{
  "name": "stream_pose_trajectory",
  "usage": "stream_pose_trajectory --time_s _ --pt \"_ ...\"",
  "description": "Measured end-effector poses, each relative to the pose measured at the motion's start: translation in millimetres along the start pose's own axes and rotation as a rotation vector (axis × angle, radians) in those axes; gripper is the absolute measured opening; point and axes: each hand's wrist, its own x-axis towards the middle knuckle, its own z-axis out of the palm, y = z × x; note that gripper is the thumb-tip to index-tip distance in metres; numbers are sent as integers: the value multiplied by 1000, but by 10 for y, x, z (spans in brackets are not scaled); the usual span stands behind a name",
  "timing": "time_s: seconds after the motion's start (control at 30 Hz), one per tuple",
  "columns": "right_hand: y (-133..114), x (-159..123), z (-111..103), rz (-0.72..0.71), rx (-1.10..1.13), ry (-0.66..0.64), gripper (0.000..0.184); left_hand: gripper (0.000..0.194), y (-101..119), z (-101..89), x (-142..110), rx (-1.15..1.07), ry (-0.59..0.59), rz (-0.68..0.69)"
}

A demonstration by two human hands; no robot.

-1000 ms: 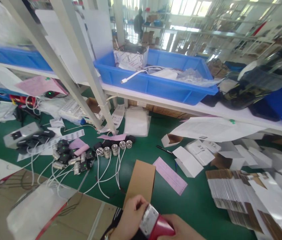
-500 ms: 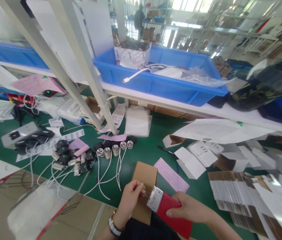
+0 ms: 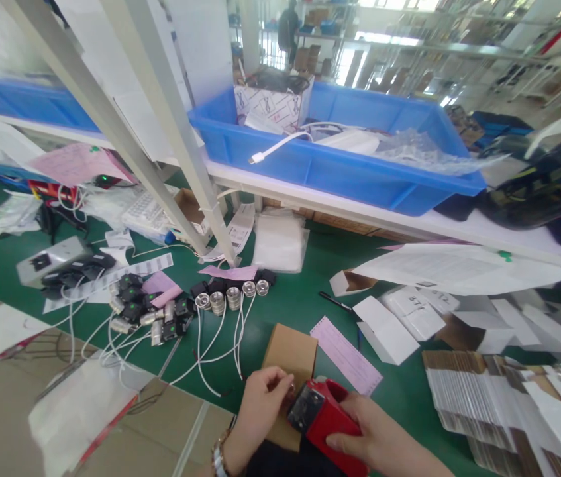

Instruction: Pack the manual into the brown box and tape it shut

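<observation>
My right hand (image 3: 354, 427) grips a red tape dispenser (image 3: 334, 417), its dark, toothed head pointing left above a brown cardboard box (image 3: 290, 351). My left hand (image 3: 267, 401), with a watch at the wrist, is closed in a pinch beside the dispenser's head. A small shiny bit at its fingertips looks like the end of clear tape, though it is hard to see. The box lies on the green table at the front edge, partly hidden by both hands.
Left of the box lie several silver-and-black cabled devices (image 3: 233, 298). A pink slip (image 3: 347, 354), a black pen (image 3: 334, 301) and white boxes (image 3: 384, 331) lie to the right, beside stacked flat cartons (image 3: 463, 397). Above, a shelf carries a blue bin (image 3: 340, 169).
The tape dispenser has turned in my right hand, so its red, rounded side and dark head now show. My left hand stays pinched close to it. The view has shifted slightly.
</observation>
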Motion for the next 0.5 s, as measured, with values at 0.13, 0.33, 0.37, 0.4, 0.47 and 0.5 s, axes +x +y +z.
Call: stream_pose_trajectory --time_s 0.13,0.33,0.37,0.4,0.47,0.5 --pt "-22 -42 -17 76 69 -45 27 38 -16 -58 46 -96 50 21" --pt "388 -236 -266 205 53 -34 40 39 -41 -645 251 -168 167 53" --pt "461 -239 -301 201 72 -26 45 41 -68 -686 276 -133 137 44" --pt "526 -229 -327 190 88 -24 49 43 -104 -696 294 -90 133 42" --pt "625 -179 -349 177 99 -22 55 50 -192 -646 310 6 210 61" --pt "660 -148 -348 181 93 -12 55 52 -238 -603 311 57 257 71"
